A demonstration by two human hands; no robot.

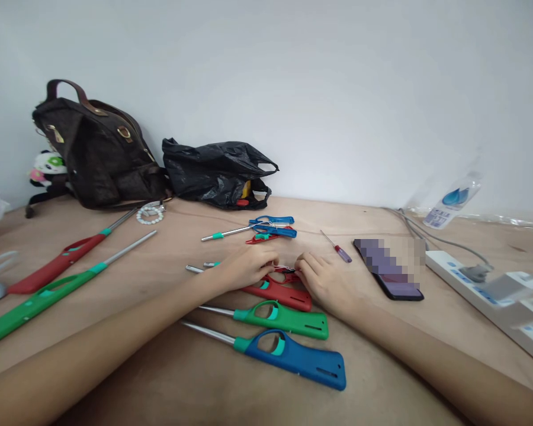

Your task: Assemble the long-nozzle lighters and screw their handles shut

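Note:
My left hand (246, 267) and my right hand (326, 278) meet at the middle of the wooden table (169, 384), fingers curled together over a small red part (286, 270) between them. Just under them lies a red long-nosed lighter (279, 291). In front of it lie a green lighter (288, 318) and a blue lighter (293, 355), side by side with their metal tubes to the left. A small purple-handled screwdriver (339, 249) lies just beyond my right hand.
Opened blue and red lighter shells (269, 229) lie further back. A long red lighter (62, 260) and a long green lighter (48, 293) are at left. A brown bag (102, 154), black plastic bag (217, 171), phone (391, 269), power strip (493, 296) and bottle (453, 201) ring the area.

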